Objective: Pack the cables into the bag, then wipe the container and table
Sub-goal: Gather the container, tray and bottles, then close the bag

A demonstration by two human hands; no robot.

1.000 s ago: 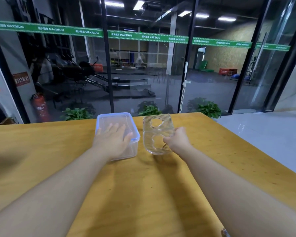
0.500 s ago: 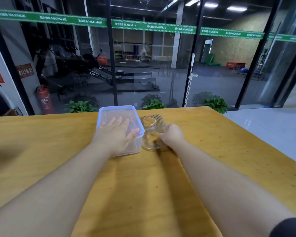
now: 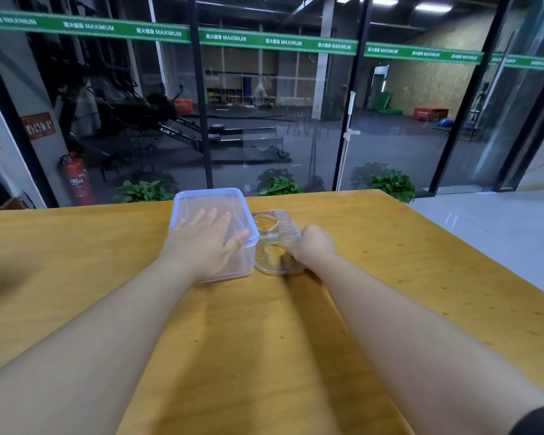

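Observation:
A clear plastic container [image 3: 201, 199] with a blue-rimmed lid stands on the wooden table [image 3: 390, 262] near its far edge. My left hand [image 3: 206, 243] lies flat on the lid with fingers spread. Right beside the container lies a clear ribbed plastic tray [image 3: 275, 230] with cut-out holes. My right hand [image 3: 310, 246] grips the tray's near right edge with curled fingers. No cables, bag or cloth show in the head view.
The table's far edge runs just behind the container, and its right edge slants down toward me. Beyond are glass walls, potted plants [image 3: 390, 183] and a red fire extinguisher [image 3: 76, 180] at the left.
My right hand has slid the ribbed tray left until it sits against the container. My left hand stays pressed on the lid.

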